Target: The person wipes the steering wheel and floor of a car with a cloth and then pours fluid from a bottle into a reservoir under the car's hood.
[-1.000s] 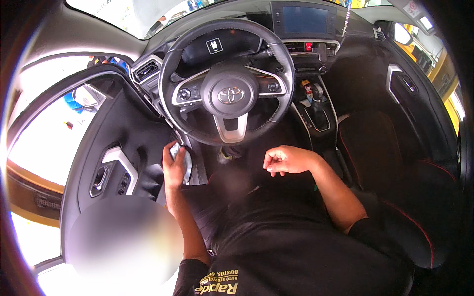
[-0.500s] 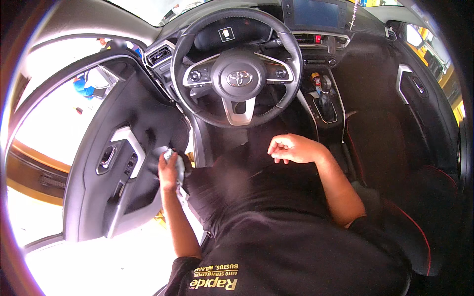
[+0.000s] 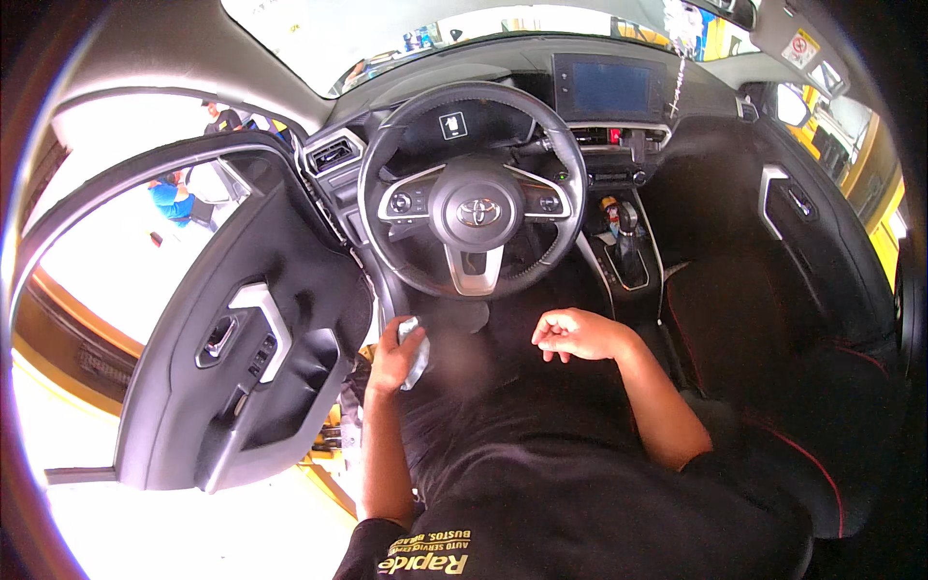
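Observation:
My left hand (image 3: 391, 360) is closed around a pale grey-blue, crumpled, cloth-like piece (image 3: 417, 360), which shows beyond the fingers. It is over my lap, just below the left side of the steering wheel (image 3: 472, 208). Opposite it, my right hand (image 3: 580, 335) hovers with nothing in it, its fingers loosely bent and slightly apart. Neither hand touches the wheel.
The driver's door (image 3: 237, 358) stands wide open on the left. Right of the wheel are the gear lever (image 3: 627, 237) and a dark centre screen (image 3: 611, 87). A person in blue (image 3: 172, 200) is outside. The passenger seat (image 3: 744, 338) is to the right.
My left hand has come inward from beside the open door to above my lap, still holding the pale piece. The view has tilted up. My right hand keeps much the same pose.

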Available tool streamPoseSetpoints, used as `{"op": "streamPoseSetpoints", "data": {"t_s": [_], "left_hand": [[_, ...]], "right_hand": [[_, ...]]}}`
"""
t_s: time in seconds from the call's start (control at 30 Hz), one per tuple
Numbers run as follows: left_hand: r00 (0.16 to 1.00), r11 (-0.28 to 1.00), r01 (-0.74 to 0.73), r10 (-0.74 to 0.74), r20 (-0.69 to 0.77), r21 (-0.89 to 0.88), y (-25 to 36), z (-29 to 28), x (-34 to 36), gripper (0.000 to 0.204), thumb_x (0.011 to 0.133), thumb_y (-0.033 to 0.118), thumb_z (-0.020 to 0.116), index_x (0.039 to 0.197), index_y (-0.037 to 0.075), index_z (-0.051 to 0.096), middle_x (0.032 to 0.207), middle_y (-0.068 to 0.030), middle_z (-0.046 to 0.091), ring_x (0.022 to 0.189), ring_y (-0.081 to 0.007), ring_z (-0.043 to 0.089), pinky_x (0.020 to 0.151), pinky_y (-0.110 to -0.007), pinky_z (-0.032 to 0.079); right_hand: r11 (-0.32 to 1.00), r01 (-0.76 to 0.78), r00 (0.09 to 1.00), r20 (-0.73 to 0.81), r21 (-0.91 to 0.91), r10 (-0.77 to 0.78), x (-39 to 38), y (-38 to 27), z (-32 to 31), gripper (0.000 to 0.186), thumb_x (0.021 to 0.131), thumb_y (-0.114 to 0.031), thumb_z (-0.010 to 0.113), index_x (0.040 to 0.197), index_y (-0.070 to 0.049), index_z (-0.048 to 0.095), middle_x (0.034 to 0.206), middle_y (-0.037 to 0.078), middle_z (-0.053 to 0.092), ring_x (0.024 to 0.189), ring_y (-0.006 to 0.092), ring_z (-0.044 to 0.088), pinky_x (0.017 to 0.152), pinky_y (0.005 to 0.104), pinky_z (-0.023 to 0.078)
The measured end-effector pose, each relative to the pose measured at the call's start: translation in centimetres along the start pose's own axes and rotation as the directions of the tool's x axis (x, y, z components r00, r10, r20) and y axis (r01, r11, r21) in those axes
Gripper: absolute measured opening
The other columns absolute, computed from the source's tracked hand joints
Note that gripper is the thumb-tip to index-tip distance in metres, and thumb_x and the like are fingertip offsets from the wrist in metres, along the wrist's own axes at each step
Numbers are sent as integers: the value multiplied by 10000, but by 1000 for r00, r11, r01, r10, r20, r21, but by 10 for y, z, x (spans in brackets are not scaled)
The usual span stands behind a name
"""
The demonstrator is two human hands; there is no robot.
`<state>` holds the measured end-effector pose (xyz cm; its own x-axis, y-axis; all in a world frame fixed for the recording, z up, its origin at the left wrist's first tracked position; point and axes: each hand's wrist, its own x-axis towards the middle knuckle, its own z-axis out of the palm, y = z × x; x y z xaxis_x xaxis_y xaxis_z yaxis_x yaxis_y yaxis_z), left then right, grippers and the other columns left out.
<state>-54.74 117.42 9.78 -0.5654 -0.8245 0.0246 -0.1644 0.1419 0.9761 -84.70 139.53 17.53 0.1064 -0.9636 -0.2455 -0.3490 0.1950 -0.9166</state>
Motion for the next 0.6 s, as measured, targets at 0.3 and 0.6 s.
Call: {"op": "streamPoseSetpoints", "data": {"t_s": [0.3, 0.6], "left_hand": [[983, 982, 12, -47, -177, -190, -10, -35, -10, 212, 941, 164, 653, 1102, 33, 609, 830, 15, 606, 724, -82, 553, 637, -259, 453], [971, 986, 81, -111, -210, -146, -23, -36, -16, 217, 918, 176, 663, 1066, 23, 624, 864, 3, 621, 768, -93, 562, 691, -277, 461]], "right_hand": [[997, 79, 997, -4, 27, -79, -9, 2, -11, 190, 998, -161, 572, 1090, 1, 606, 912, 81, 683, 763, 124, 625, 675, 268, 508], [998, 57, 997, 56, 12, -58, 1, 6, 0, 183, 990, -139, 574, 1100, 4, 607, 920, 79, 679, 766, 126, 623, 682, 272, 515]]}}
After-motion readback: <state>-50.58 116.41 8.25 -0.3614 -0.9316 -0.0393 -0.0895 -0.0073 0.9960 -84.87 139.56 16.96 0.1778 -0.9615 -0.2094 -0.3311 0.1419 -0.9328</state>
